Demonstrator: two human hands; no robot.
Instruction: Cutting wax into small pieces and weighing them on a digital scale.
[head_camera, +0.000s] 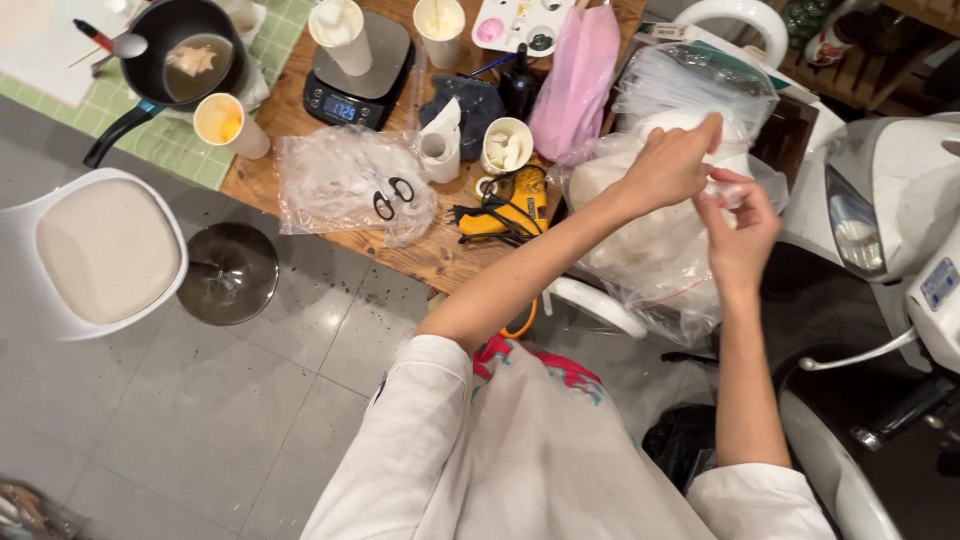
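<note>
— Working both hands at the mouth of the big clear plastic bag (650, 250), the one stuffed with white material and slumped over the seat just past my wrists. My left hand (672, 165) is curled nearly shut, fingers bunched on the bag's upper edge, which looks like it's there to keep the film from sagging. My right hand (740, 235) is half closed, thumb and forefinger pinching a small bit of white film or filling right beside the left; I can't tell which of the two it is.

— Why is the bag parked there and not on the table?

— I'd judge the wooden table (420, 255) to the left of my hands is simply too crowded. Nearest my left forearm lies a yellow glue gun (505, 205) with its black cord, and beyond it a paper cup (507, 145) of white pieces. Further left, a crumpled clear bag (345, 180) has black-handled scissors (393, 197) resting on top, probably to pin it flat. Past that sits a digital scale (350, 85) carrying a white cup, and a black pan (185, 55) on a green checked mat.

— Anything above your hands?

— A pink bag (577, 80) leaning upright, and a stack of clear sleeves (690, 85) behind the bag I'm holding. A white stool (100, 250) stands well off to the left.
</note>
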